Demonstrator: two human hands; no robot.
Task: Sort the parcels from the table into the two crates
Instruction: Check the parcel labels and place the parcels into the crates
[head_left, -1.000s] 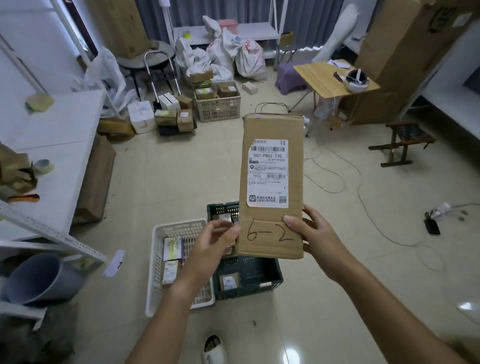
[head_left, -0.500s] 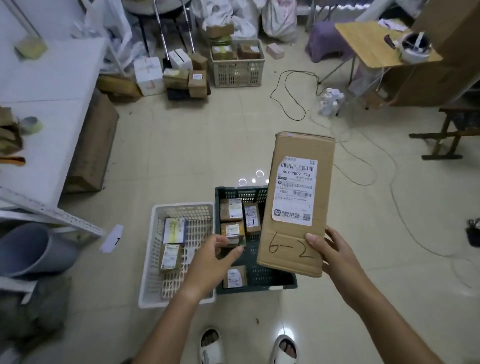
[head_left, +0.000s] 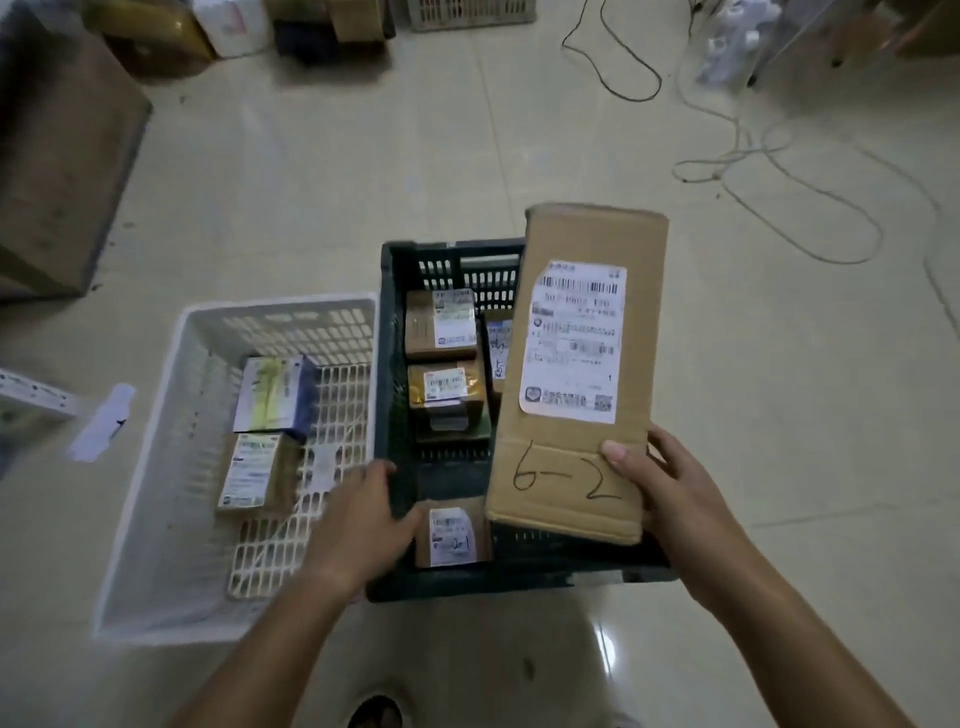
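A long cardboard parcel (head_left: 582, 364) with a white shipping label and "6-2" handwritten on it hangs tilted over the right side of the dark green crate (head_left: 387, 312). My right hand (head_left: 670, 493) grips its lower right corner, thumb on the front. My left hand (head_left: 358, 519) hovers with relaxed fingers over the dark crate's left wall and holds nothing. Inside the dark crate lie several small labelled parcels, such as one at the back (head_left: 441, 325) and one at the front (head_left: 452, 535). The white crate (head_left: 171, 467) beside it holds two small parcels (head_left: 275, 395).
Both crates stand side by side on the tiled floor. A large brown carton (head_left: 57, 156) stands at the left. Loose cables (head_left: 779, 197) trail across the floor at the upper right. A paper tag (head_left: 101, 421) lies left of the white crate. My foot (head_left: 376, 714) is at the bottom edge.
My left hand came off the parcel and dropped toward the crates. My right hand lowered the parcel over the dark crate. The view tilted down toward the floor.
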